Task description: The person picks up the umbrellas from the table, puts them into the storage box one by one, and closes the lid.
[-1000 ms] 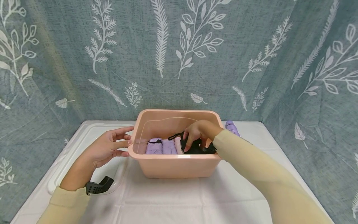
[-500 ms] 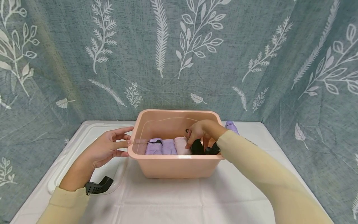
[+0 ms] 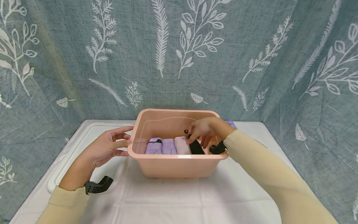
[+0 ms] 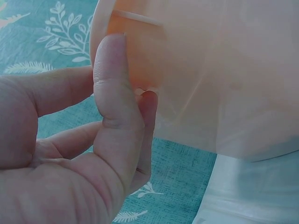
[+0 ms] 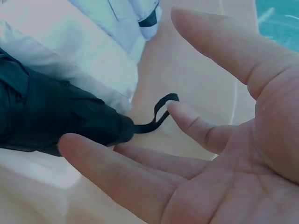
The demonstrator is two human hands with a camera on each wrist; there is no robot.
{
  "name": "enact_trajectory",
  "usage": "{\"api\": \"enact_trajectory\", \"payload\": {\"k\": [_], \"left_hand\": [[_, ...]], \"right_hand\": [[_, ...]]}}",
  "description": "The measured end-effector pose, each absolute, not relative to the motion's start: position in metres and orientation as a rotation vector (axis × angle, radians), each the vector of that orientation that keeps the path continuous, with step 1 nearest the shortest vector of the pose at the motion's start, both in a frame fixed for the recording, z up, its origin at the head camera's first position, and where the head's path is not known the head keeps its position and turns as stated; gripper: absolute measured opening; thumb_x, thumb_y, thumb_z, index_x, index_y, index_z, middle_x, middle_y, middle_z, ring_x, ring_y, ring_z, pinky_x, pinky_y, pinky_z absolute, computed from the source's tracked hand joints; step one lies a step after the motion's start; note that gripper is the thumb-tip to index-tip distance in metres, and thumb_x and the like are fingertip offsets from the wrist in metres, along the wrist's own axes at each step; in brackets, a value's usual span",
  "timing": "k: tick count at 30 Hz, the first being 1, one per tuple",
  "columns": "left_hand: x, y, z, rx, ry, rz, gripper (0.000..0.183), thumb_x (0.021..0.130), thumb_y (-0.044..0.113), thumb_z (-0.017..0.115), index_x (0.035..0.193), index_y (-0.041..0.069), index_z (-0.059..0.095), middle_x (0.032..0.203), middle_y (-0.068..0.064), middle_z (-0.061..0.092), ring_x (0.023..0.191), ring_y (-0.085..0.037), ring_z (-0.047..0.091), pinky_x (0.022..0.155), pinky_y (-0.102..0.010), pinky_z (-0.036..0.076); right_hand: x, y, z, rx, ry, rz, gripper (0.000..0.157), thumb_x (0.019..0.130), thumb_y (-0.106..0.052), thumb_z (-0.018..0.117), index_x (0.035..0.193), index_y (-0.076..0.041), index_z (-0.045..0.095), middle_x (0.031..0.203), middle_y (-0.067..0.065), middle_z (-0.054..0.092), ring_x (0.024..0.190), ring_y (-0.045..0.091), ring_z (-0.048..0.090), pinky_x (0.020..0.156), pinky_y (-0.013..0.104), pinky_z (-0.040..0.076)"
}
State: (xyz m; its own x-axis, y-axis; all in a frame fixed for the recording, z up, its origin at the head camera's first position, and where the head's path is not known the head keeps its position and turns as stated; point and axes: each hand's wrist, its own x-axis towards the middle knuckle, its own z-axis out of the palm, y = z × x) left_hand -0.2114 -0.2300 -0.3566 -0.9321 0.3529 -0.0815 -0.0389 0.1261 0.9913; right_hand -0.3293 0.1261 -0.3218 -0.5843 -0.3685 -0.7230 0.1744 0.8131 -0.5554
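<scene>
A peach plastic bin [image 3: 179, 166] stands on the white table. My left hand [image 3: 112, 144] holds its left rim, the thumb [image 4: 112, 70] against the edge. Inside, rolled up side by side, lie two lilac folded umbrellas [image 3: 169, 147], a pale pink one [image 3: 183, 145] and, to their right, a black folded umbrella [image 5: 56, 107] with a wrist strap [image 5: 159, 112]. Over the black umbrella's far end is my right hand [image 3: 205, 129], fingers spread and relaxed. In the right wrist view, the strap's loop overlaps one fingertip.
A white lid [image 3: 109, 168] lies flat left of the bin, partly under my left forearm. Behind the bin's right corner, a purple rolled umbrella [image 3: 231, 124] is mostly hidden by my right arm. A patterned grey-green curtain [image 3: 179, 62] surrounds the table's back and sides.
My right hand has moved the black umbrella right, beside the pink one, then loosened from it and risen slightly. More of the pink umbrella shows. The left hand has stayed put.
</scene>
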Motion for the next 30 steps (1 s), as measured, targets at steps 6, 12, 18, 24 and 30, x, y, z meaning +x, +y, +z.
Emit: {"api": "enact_trajectory", "payload": {"k": [6,12,18,24,30], "left_hand": [[-0.212,-0.230,-0.357,0.308,2.104,1.879,0.072,0.100,0.007,0.064,0.161,-0.001,0.026,0.113,-0.005,0.057,0.092,-0.013,0.069,0.078,-0.033,0.064],[-0.211,-0.231,-0.356,0.301,2.102,1.879,0.073,0.100,0.008,0.064,0.161,-0.001,0.026,0.114,-0.005,0.058,0.093,-0.014,0.069,0.078,-0.033,0.064],[-0.211,-0.230,-0.356,0.296,2.111,1.874,0.072,0.100,0.008,0.064,0.161,0.000,0.025,0.113,-0.004,0.058,0.093,-0.013,0.069,0.078,-0.033,0.063],[-0.210,-0.230,-0.356,0.296,2.114,1.873,0.072,0.101,0.009,0.064,0.161,0.000,0.025,0.113,-0.003,0.059,0.094,-0.014,0.069,0.078,-0.033,0.063],[-0.210,-0.229,-0.357,0.284,2.119,1.875,0.073,0.100,0.009,0.065,0.161,0.001,0.026,0.114,-0.004,0.059,0.094,-0.014,0.070,0.079,-0.033,0.063]], "right_hand": [[-0.325,0.132,-0.311,-0.211,2.079,-0.789,0.071,0.092,-0.023,0.078,0.149,-0.006,0.038,0.131,0.016,0.053,0.109,0.037,0.066,0.094,0.047,0.061],[-0.320,0.142,-0.300,-0.315,2.075,-0.898,0.070,0.094,-0.023,0.076,0.150,-0.005,0.039,0.128,0.014,0.064,0.103,0.027,0.071,0.093,0.042,0.061],[-0.315,0.154,-0.293,-0.376,2.055,-1.004,0.073,0.095,-0.022,0.075,0.155,-0.008,0.037,0.150,0.017,0.050,0.113,0.030,0.071,0.098,0.045,0.059],[-0.311,0.171,-0.291,-0.438,2.002,-1.229,0.068,0.099,-0.009,0.067,0.157,-0.002,0.032,0.153,0.025,0.045,0.111,0.030,0.069,0.101,0.049,0.057],[-0.305,0.193,-0.286,-0.508,2.000,-1.444,0.061,0.101,-0.003,0.061,0.155,0.002,0.034,0.153,0.028,0.042,0.113,0.025,0.068,0.103,0.047,0.056]]}}
